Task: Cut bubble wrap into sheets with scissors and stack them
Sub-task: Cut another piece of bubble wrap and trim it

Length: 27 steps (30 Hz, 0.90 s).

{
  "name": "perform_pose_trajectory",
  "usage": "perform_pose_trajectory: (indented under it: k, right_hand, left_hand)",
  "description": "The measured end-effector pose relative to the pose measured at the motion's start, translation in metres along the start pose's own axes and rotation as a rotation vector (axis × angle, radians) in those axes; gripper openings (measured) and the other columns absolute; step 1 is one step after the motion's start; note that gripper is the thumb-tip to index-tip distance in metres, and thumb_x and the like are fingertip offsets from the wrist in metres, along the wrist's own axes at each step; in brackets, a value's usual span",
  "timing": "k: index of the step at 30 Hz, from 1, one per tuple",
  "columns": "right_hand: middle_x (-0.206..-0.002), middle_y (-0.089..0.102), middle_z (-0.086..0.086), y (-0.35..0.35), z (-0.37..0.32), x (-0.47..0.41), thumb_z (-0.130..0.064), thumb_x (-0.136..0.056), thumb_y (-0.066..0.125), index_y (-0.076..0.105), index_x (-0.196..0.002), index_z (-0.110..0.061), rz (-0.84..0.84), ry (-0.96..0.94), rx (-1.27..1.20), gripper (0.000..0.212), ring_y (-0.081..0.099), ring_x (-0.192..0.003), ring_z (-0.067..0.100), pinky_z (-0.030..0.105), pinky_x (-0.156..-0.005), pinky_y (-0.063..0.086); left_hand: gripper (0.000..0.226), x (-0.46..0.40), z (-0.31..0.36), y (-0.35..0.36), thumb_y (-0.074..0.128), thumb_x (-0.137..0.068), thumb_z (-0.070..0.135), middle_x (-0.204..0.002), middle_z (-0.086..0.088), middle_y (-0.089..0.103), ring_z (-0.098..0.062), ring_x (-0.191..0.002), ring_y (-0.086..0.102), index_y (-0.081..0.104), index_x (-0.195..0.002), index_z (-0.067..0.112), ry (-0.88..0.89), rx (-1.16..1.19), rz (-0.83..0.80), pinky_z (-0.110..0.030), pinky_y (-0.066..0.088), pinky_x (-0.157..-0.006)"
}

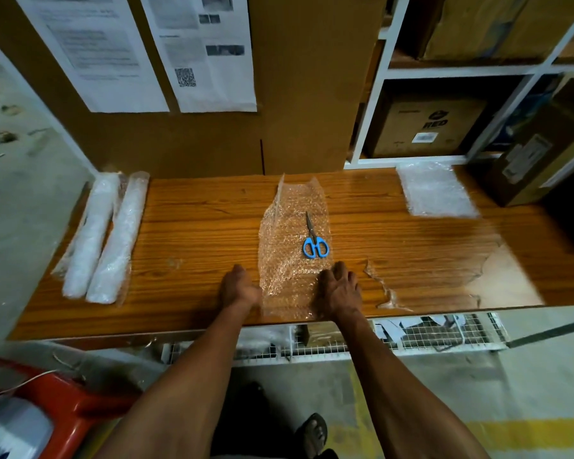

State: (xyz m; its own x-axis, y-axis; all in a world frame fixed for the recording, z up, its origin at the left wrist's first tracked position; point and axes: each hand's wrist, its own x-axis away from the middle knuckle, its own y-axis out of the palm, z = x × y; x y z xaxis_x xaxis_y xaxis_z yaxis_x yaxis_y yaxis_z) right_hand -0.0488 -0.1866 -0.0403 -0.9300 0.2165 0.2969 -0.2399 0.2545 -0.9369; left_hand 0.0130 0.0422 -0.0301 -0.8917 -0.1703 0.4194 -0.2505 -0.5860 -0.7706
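Bubble wrap strip (pixel 292 240) flat on wooden table (pixel 196 226), centre, blue scissors (pixel 314 241) lying on top. Left hand (pixel 239 289) at near left edge, right hand (pixel 338 289) pressing near right edge, fingers straight, gripping nothing. Cut sheets (pixel 436 190) stacked far right; two rolls (pixel 103 236) far left.

Colours on the workbench
The table (pixel 196 226) is showing orange-brown wood grain, the scissors (pixel 314 241) are showing bright blue handles and grey blades, the bubble wrap (pixel 289 256) is looking clear and dimpled, and two rolls (pixel 103 236) are looking white
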Motion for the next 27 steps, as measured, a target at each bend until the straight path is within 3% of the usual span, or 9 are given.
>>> perform_pose_trajectory:
  k: [2, 5, 10, 13, 16, 20, 22, 24, 27]
  right_hand:
    - [-0.17, 0.015, 0.015, -0.002, -0.006, -0.006, -0.014, -0.1, 0.059, 0.023, -0.16, -0.019, 0.043, -0.035, 0.013, 0.07, 0.027, -0.149, 0.038, 0.05, -0.122, 0.031]
    - [-0.171, 0.017, 0.016, -0.008, -0.018, -0.019, -0.018, -0.104, 0.053, 0.017, -0.164, -0.017, 0.086, -0.107, -0.014, 0.07, 0.026, -0.153, 0.036, 0.048, -0.125, 0.027]
    - [-0.173, 0.008, 0.015, -0.014, -0.037, -0.056, -0.027, -0.102, 0.061, 0.01, -0.167, -0.02, 0.057, -0.146, -0.032, 0.083, 0.016, -0.157, 0.035, 0.047, -0.126, 0.023]
    - [-0.174, 0.001, 0.015, -0.013, -0.04, -0.074, -0.034, -0.097, 0.07, 0.003, -0.168, -0.02, -0.011, -0.114, 0.003, 0.098, 0.01, -0.159, 0.035, 0.049, -0.13, 0.018]
    - [-0.174, -0.002, 0.015, -0.011, -0.043, -0.091, -0.039, -0.106, 0.056, 0.003, -0.168, -0.02, -0.033, -0.092, 0.01, 0.085, 0.007, -0.16, 0.036, 0.05, -0.13, 0.016]
    - [-0.171, 0.013, 0.012, -0.009, -0.045, -0.101, -0.041, -0.107, 0.049, 0.013, -0.166, -0.022, 0.027, -0.068, 0.002, 0.072, 0.021, -0.152, 0.035, 0.047, -0.123, 0.027]
    - [-0.169, 0.018, 0.011, -0.009, -0.048, -0.106, -0.035, -0.105, 0.054, 0.02, -0.164, -0.022, 0.059, -0.04, -0.014, 0.069, 0.028, -0.147, 0.034, 0.045, -0.12, 0.032]
    - [-0.164, 0.026, 0.011, -0.009, -0.051, -0.11, -0.035, -0.103, 0.057, 0.024, -0.162, -0.021, 0.075, -0.007, -0.04, 0.069, 0.034, -0.142, 0.032, 0.045, -0.117, 0.036]
    - [-0.154, 0.036, 0.011, -0.006, -0.053, -0.115, -0.043, -0.104, 0.052, 0.031, -0.157, -0.021, 0.11, 0.023, -0.068, 0.061, 0.042, -0.133, 0.029, 0.044, -0.111, 0.04]
  left_hand:
    - [0.058, -0.002, 0.003, -0.002, 0.074, -0.088, 0.018, -0.125, -0.005, 0.049, -0.024, -0.099, 0.057, 0.043, -0.136, 0.023, 0.184, -0.126, 0.11, -0.038, 0.059, -0.072]
    - [0.06, -0.009, 0.014, -0.006, 0.068, -0.093, 0.03, -0.145, -0.001, 0.042, -0.023, -0.121, 0.048, 0.041, -0.146, 0.03, 0.486, -0.31, 0.112, -0.04, 0.053, -0.094]
    - [0.068, -0.036, 0.045, -0.016, 0.056, -0.102, 0.037, -0.17, 0.007, 0.017, -0.026, -0.153, 0.018, 0.022, -0.161, 0.037, 0.627, -0.451, -0.046, -0.049, 0.024, -0.123]
    - [0.071, -0.052, 0.056, -0.02, 0.049, -0.104, 0.045, -0.173, 0.007, 0.002, -0.033, -0.158, -0.001, 0.01, -0.163, 0.036, 0.636, -0.554, -0.084, -0.058, 0.012, -0.125]
    - [0.074, -0.084, 0.061, -0.023, 0.043, -0.105, 0.05, -0.173, 0.004, -0.007, -0.037, -0.158, -0.009, 0.002, -0.164, 0.034, 0.625, -0.675, -0.093, -0.062, 0.006, -0.125]
    - [0.077, -0.119, 0.063, -0.027, 0.024, -0.102, 0.067, -0.172, -0.003, 0.007, -0.041, -0.155, 0.007, 0.01, -0.164, 0.024, 0.363, -0.691, -0.066, -0.06, 0.019, -0.119]
    - [0.08, -0.128, 0.068, -0.03, 0.023, -0.1, 0.07, -0.167, -0.007, 0.02, -0.039, -0.149, 0.019, 0.021, -0.161, 0.019, 0.328, -0.662, 0.0, -0.058, 0.025, -0.116]
    - [0.078, -0.133, 0.073, -0.032, 0.031, -0.101, 0.065, -0.167, -0.01, 0.018, -0.038, -0.15, 0.02, 0.019, -0.161, 0.016, 0.416, -0.624, 0.076, -0.057, 0.026, -0.119]
    - [0.078, -0.137, 0.078, -0.031, 0.042, -0.104, 0.055, -0.173, -0.001, -0.002, -0.036, -0.156, 0.008, 0.003, -0.164, 0.027, 0.616, -0.574, -0.008, -0.056, 0.018, -0.124]
